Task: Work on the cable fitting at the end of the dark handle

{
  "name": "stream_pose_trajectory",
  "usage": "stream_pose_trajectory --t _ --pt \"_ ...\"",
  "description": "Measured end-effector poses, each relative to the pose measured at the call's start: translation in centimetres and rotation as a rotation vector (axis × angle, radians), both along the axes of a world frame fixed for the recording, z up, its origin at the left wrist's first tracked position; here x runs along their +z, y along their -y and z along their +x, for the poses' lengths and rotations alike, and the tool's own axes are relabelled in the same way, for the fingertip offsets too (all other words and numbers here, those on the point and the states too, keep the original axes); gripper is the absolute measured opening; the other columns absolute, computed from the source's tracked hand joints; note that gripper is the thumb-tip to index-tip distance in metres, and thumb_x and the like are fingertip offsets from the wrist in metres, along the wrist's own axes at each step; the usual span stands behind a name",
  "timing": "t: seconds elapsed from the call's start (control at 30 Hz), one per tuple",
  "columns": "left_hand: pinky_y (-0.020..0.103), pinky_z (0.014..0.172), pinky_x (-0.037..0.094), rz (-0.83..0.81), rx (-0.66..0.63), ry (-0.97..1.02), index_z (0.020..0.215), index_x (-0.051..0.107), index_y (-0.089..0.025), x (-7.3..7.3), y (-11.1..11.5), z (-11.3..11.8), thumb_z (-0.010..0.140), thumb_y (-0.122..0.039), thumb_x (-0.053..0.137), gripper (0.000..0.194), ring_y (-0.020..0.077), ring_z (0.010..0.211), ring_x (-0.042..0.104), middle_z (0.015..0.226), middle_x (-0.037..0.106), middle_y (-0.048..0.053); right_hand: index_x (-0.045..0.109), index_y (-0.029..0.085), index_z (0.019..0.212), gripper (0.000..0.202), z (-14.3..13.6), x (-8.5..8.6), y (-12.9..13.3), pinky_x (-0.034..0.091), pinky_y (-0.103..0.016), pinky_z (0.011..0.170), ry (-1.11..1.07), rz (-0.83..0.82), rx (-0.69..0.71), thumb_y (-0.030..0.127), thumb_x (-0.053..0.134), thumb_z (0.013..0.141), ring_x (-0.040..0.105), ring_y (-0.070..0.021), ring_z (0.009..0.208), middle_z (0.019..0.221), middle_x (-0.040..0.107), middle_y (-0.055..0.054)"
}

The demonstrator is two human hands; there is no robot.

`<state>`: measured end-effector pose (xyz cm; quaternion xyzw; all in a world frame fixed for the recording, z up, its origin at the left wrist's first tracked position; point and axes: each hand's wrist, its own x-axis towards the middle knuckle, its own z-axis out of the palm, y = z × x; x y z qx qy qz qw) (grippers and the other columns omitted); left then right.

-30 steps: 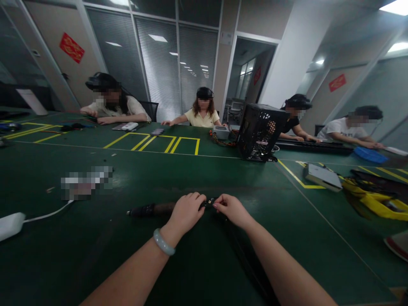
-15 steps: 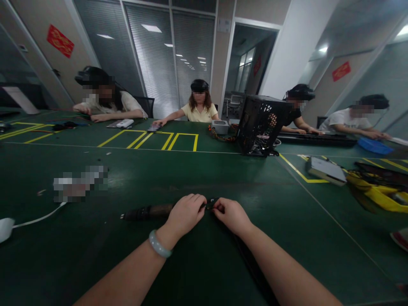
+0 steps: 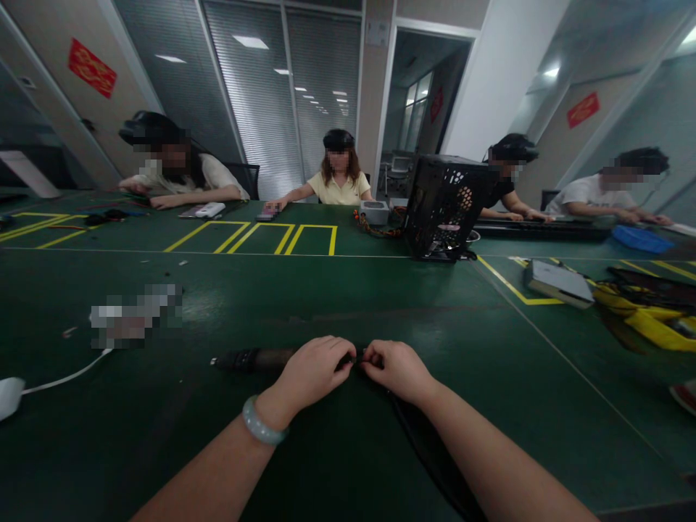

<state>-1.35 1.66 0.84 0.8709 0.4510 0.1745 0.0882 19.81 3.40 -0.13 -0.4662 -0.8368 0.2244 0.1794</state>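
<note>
A dark, cylindrical, pen-like tool with a bare metal tip (image 3: 244, 360) lies on the dark green tabletop (image 3: 304, 290) in front of the person, its tip pointing left and its rear end hidden beneath the left hand (image 3: 315, 373). That hand's grip is closed, with the fingers curled over the tool's rear and the thumb drawn in near them. Just beside it, the right hand (image 3: 399, 370) has its grip pinched narrow on a small dark piece (image 3: 359, 354) between the two hands; the fingers hide whether this piece joins the tool. A thick black cable (image 3: 429, 457) runs from beneath the right hand toward the near edge, alongside the forearm. A pale grey-green bangle (image 3: 264, 422) circles the left wrist. Well apart, on the left, a thin white cord (image 3: 68, 380) runs from a rounded white block (image 3: 9, 397) to a blurred-out item (image 3: 135, 315). Farther back stands a black perforated metal case (image 3: 449, 206), with a flat silver box (image 3: 560, 283) to its right.
</note>
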Motion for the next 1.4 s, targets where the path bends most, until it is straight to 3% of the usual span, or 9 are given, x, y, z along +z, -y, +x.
stream_pose_trajectory --t 0.83,1.4 --pt "0.034 0.081 0.046 -0.038 0.012 0.017 0.103 0.060 -0.024 0.1 0.2 -0.1 0.088 -0.028 0.056 0.016 0.0190 0.091 0.060 0.097 0.064 0.001 0.065 0.022 0.088 0.007 0.5 1.3 0.0 0.038 -0.021 0.057 -0.030 -0.095 0.019 0.027 0.063 0.083 0.059 -0.0118 0.068 0.078 0.066 0.002" --pt "0.034 0.079 0.044 -0.010 0.033 -0.023 0.099 0.056 -0.024 0.0 0.3 0.4 0.085 -0.021 0.059 0.015 0.0189 0.090 0.058 0.095 0.062 -0.001 0.061 0.021 0.087 0.007 -0.2 0.3 0.1 0.038 -0.023 0.063 0.059 0.016 -0.019 0.023 0.063 0.081 0.058 -0.0126 0.069 0.075 0.064 0.002"
